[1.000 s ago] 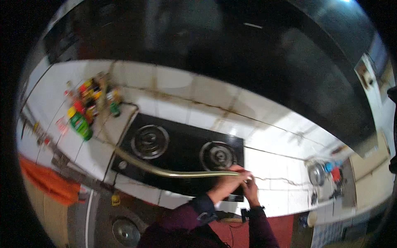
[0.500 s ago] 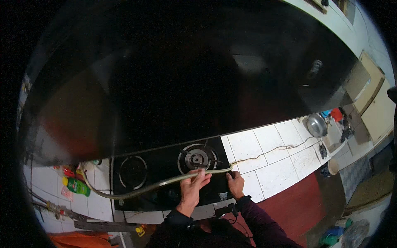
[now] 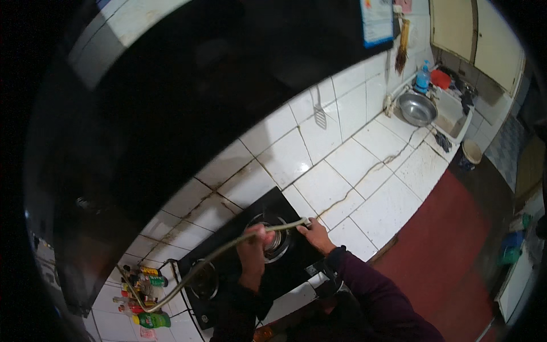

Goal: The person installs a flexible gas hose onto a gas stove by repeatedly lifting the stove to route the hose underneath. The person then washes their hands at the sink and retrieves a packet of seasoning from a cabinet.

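Note:
A long pale hose (image 3: 212, 254) runs in a curve from the bottles at the left, over a black two-burner gas stove (image 3: 233, 277), to the stove's right side. My left hand (image 3: 252, 255) is closed around the hose, above the front of the right burner (image 3: 277, 242). At the hose's right end, my right hand (image 3: 319, 236) has its thumb and fingers closed on the tip. Part of the right burner is hidden behind my left hand and the hose. The left burner (image 3: 203, 280) lies partly under the hose.
A dark range hood (image 3: 228, 85) overhangs the stove. White-tiled counter (image 3: 370, 194) with a crack extends right to a metal basin (image 3: 417, 109) and sink (image 3: 453, 117). A slotted spatula (image 3: 320, 117) hangs on the wall. A green bottle (image 3: 152, 320) stands among several condiments at left.
The view has swung up and right, bringing the tiled wall, spatula and more of the sink into sight. Both hands keep hold of the hose.

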A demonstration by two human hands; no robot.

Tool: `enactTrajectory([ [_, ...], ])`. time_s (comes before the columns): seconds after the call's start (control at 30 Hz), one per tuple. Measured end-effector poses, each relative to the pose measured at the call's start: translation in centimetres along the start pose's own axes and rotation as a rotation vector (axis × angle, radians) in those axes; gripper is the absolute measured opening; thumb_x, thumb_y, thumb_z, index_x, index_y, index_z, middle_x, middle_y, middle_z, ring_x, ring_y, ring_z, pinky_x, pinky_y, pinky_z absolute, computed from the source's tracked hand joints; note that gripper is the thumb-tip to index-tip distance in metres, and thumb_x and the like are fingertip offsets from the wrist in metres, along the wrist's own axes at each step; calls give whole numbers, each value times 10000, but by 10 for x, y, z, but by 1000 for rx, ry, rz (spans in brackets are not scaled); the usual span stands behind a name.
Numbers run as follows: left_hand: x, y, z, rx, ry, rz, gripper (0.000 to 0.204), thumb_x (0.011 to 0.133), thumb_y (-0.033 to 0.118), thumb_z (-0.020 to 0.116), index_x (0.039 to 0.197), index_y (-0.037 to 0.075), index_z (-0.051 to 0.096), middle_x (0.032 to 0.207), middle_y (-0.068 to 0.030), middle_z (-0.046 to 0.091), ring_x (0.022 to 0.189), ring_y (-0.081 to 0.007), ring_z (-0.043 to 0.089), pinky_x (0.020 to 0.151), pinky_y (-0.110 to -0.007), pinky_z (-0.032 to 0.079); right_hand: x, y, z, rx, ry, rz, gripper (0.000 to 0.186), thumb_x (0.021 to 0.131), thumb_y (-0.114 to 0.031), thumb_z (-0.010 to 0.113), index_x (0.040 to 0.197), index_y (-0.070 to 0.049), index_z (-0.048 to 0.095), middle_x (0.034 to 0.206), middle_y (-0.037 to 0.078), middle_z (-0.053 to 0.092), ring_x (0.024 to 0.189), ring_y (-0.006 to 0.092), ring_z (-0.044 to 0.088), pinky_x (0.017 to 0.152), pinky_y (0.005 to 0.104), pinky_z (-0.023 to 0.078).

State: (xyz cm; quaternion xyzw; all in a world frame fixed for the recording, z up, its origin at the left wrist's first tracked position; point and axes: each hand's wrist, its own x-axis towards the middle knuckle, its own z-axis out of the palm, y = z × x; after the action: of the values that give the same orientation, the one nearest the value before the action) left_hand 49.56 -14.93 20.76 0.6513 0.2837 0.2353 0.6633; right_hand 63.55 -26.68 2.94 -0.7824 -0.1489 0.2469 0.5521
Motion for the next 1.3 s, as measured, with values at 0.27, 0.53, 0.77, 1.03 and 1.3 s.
enactTrajectory([
  [0.27,39,7,16,261,-292,-14,341,921,187,758,1190,3,659,968,-67,720,823,-137,678,755,-272,551,-26,-19,3,-233,145,37,372,907,-350,669,1129,-52,689,1002,240,722,975,435,684,836,532,535],
  [0.53,74,-11,42,152,-92,15,239,1029,185,643,1144,-24,654,931,-106,715,797,-174,722,735,-279,598,-37,-7,1,-174,227,-99,311,888,-215,625,1145,-44,651,997,215,707,947,413,679,827,522,540],
  [0.77,130,-6,38,337,-19,-2,275,1048,210,611,1148,-45,626,915,-129,716,781,-212,732,690,-307,607,-49,13,-2,-106,196,-73,289,891,-203,622,1119,-26,626,1023,206,682,926,414,674,808,539,537],
  [1.03,16,14,26,250,119,-131,308,1049,231,610,1222,-23,589,1095,-136,683,951,-223,740,736,-274,623,-55,13,-7,-30,152,-67,423,880,-184,672,1232,27,574,1010,210,651,913,396,660,772,485,547],
  [1.3,-48,-2,33,-4,322,-231,364,1085,281,524,1352,34,519,1203,-156,619,1057,-239,677,879,-289,622,-67,12,-23,-68,-16,-177,709,914,-241,691,1433,144,401,1235,329,545,1071,433,595,840,497,533],
])
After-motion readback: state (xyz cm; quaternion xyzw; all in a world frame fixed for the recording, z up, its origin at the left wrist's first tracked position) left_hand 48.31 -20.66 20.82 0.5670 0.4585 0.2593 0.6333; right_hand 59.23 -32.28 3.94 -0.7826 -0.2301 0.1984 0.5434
